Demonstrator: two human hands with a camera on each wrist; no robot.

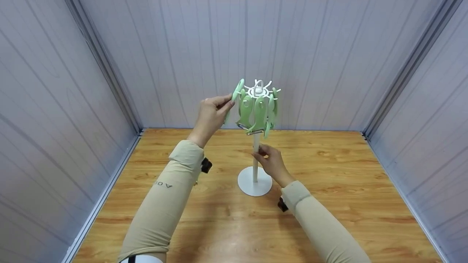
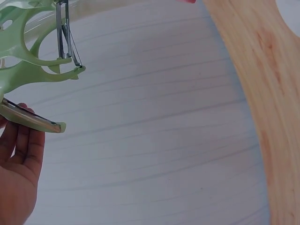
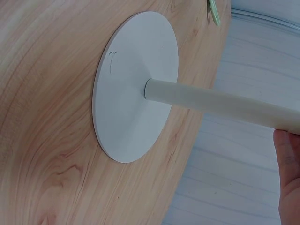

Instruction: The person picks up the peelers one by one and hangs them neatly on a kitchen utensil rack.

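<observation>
My left hand [image 1: 213, 115] pinches a light green peeler [image 1: 238, 89] at the left side of a white hook stand [image 1: 258, 91]. The peeler's top meets a hook tip; whether the hook passes through its hole I cannot tell. Several other green peelers [image 1: 260, 113] hang from the hooks, blades down. In the left wrist view, the held peeler [image 2: 37, 121] has its metal blade near my fingers. Lower down, my right hand [image 1: 272, 160] holds the stand's pole [image 3: 211, 101] between thumb and fingers, above the round white base [image 3: 129, 93].
The stand is on a wood-grain table [image 1: 226, 226] with pale panel walls [image 1: 175, 65] behind and at both sides. A green looped object [image 3: 213, 11], only partly seen, lies on the table beyond the base.
</observation>
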